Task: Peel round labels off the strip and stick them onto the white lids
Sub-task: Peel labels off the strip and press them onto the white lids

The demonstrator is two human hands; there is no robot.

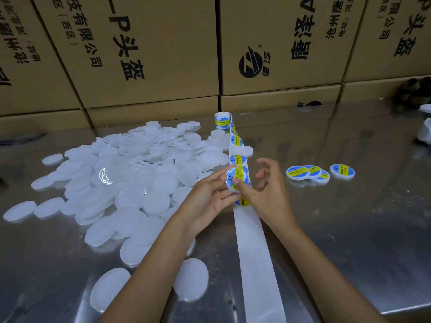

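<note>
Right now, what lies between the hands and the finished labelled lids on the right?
Head view: only bare metal table between the right hand and the labelled lids.

Two bare forearms, no sleeves; left grip [210,201], right grip [268,194] ungloved, ringless.

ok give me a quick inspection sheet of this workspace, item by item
surface: shiny metal table, reflective.
job's things: label strip runs down the middle, bare backing near the person, labels further up, curled far end; pile of white lids to its left; finished labelled lids to its right.
clutter: dark object at far left edge, white items at far right, too unclear to name.
hands: left hand holds a labelled lid; right hand presses its thumb on the label.
cables: nothing seen.
surroundings: stacked cardboard boxes behind the table.
</note>
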